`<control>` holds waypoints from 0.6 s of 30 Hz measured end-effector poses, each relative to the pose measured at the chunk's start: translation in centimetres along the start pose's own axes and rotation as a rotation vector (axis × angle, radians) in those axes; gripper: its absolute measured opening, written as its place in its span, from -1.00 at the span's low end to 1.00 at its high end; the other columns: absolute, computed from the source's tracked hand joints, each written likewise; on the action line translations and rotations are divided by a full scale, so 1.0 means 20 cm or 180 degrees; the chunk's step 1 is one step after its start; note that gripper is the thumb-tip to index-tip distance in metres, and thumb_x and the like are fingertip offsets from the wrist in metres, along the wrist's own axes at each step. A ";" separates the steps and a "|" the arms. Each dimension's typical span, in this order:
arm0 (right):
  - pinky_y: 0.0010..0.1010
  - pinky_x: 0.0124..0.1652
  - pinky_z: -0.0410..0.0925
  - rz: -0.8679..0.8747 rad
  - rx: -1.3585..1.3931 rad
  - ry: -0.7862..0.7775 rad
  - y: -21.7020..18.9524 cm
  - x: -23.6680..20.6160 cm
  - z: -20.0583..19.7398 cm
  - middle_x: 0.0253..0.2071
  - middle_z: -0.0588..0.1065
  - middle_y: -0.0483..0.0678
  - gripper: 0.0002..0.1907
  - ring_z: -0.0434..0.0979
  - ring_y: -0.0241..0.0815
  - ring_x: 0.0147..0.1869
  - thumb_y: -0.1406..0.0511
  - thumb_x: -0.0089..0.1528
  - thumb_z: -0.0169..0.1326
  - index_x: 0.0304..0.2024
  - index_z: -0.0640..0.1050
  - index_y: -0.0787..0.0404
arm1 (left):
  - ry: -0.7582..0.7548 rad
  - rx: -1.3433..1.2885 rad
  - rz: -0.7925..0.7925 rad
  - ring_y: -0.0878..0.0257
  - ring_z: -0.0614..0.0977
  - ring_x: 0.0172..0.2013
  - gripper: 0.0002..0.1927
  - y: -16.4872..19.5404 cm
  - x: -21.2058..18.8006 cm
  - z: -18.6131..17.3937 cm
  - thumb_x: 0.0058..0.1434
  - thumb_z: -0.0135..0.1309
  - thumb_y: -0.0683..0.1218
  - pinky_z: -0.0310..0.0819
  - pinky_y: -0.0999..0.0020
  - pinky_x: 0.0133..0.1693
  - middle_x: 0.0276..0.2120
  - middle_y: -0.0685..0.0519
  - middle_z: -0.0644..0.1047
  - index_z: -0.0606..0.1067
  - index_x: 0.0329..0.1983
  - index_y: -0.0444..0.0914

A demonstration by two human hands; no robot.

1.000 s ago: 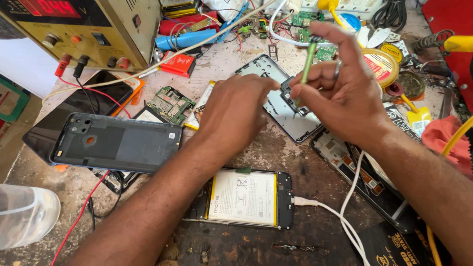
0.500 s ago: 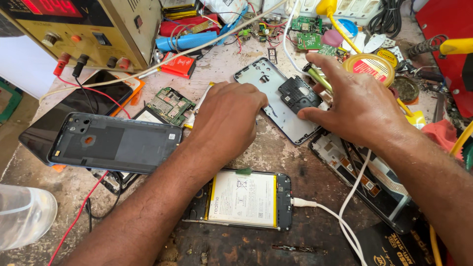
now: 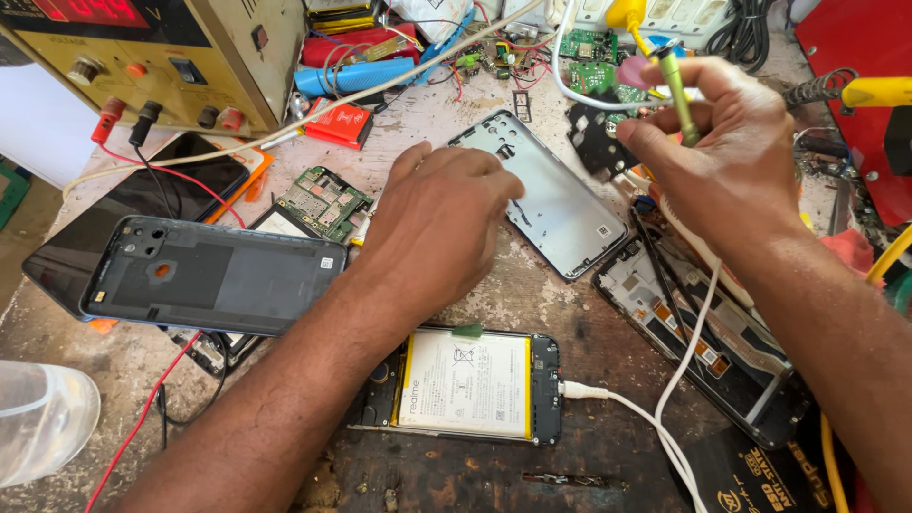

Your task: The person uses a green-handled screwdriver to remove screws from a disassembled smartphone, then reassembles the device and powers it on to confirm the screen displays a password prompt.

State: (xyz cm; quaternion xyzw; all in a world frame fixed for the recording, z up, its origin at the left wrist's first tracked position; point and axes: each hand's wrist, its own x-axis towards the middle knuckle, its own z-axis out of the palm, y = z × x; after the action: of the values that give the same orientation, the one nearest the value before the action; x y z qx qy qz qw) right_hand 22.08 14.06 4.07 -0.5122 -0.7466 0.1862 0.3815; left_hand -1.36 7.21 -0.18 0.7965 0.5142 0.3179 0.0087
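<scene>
Head view: right hand (image 3: 727, 166) is raised above the surface (image 3: 532, 294), fingers (image 3: 655, 142) closed around a yellow-green screwdriver (image 3: 676, 87), held nearly upright with its tip hidden in the hand. Left hand (image 3: 442, 223) is laid palm-down on the surface, fingers loosely curled, nothing seen gripped; its fingertips are at the edge of a grey phone frame (image 3: 560, 204) lying flat. A small black part (image 3: 597, 138) is seen just beyond the frame, under the right hand. An opened phone with exposed white battery (image 3: 465, 385) is placed nearer the camera, white cable (image 3: 665, 418) plugged in. A dark back cover (image 3: 214, 275) lies left, green circuit board (image 3: 323, 201) beside the left wrist.
</scene>
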 end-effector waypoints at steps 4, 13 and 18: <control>-0.62 -0.42 0.27 -0.0051 0.0233 -0.0323 0.03 0.01 0.03 -0.31 0.60 -0.15 -0.72 0.44 -0.52 -0.36 0.34 0.31 0.24 0.09 0.60 0.17 | -0.0472 -0.0184 0.0467 -0.02 0.35 0.27 -0.74 0.05 -0.01 0.01 0.17 0.15 0.11 -0.16 -0.40 0.26 0.11 -0.09 0.49 0.66 -0.16 -0.06; -0.56 -0.41 0.27 -0.0096 0.0148 -0.0310 0.07 0.00 0.05 -0.32 0.60 -0.13 -0.77 0.43 -0.48 -0.35 0.33 0.33 0.22 0.04 0.61 0.18 | -0.0469 0.0269 0.0236 -0.03 0.35 0.28 -0.59 0.03 -0.01 0.02 0.19 0.14 0.20 -0.14 -0.39 0.30 0.14 -0.14 0.46 0.61 -0.04 -0.13; -0.38 -0.27 0.44 -0.0953 -0.1003 -0.0137 -0.01 -0.03 0.04 -0.23 0.65 -0.11 -0.53 0.61 -0.31 -0.27 0.21 0.21 0.37 0.12 0.54 0.15 | -0.0054 0.0406 0.0046 0.00 0.42 0.23 -0.63 -0.01 -0.01 0.01 0.26 0.08 -0.01 -0.03 -0.30 0.30 0.12 -0.11 0.51 0.56 0.10 -0.21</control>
State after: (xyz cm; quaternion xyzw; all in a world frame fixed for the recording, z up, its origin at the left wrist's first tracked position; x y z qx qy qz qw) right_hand 21.34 13.53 3.49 -0.4448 -0.8422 0.0193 0.3041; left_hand -1.42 7.20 -0.59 0.8019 0.5275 0.2778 -0.0399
